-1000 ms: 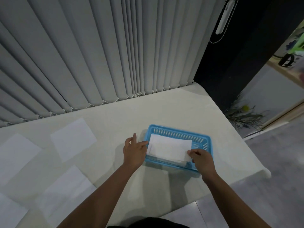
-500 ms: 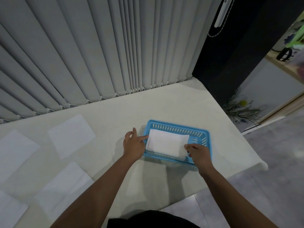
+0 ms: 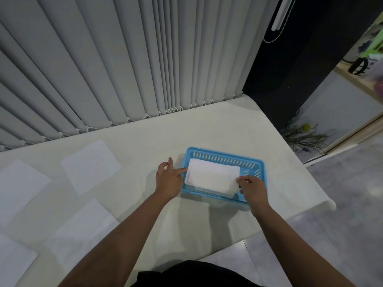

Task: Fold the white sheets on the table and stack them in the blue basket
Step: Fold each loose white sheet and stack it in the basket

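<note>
A blue basket (image 3: 260, 166) sits right of centre on the white table (image 3: 149, 141), with a folded white sheet (image 3: 211, 176) lying inside it on top of others. My right hand (image 3: 251, 188) pinches the folded sheet's near right corner. My left hand (image 3: 169, 179) rests on the table at the basket's left rim, one finger touching the sheet's left edge. Several flat unfolded white sheets lie on the left of the table: one at the back (image 3: 91, 165), one at the far left (image 3: 18, 187), one nearer me (image 3: 80, 230).
Grey vertical blinds (image 3: 124, 69) hang along the table's far edge. The table ends just right of the basket, with grey floor (image 3: 342, 224) and a dried plant (image 3: 302, 135) beyond. A further sheet (image 3: 14, 262) lies at the lower left corner.
The folded sheet has settled lower and squarer into the basket. My right hand has stayed at its near right corner and my left hand at the left rim; the view shifted slightly.
</note>
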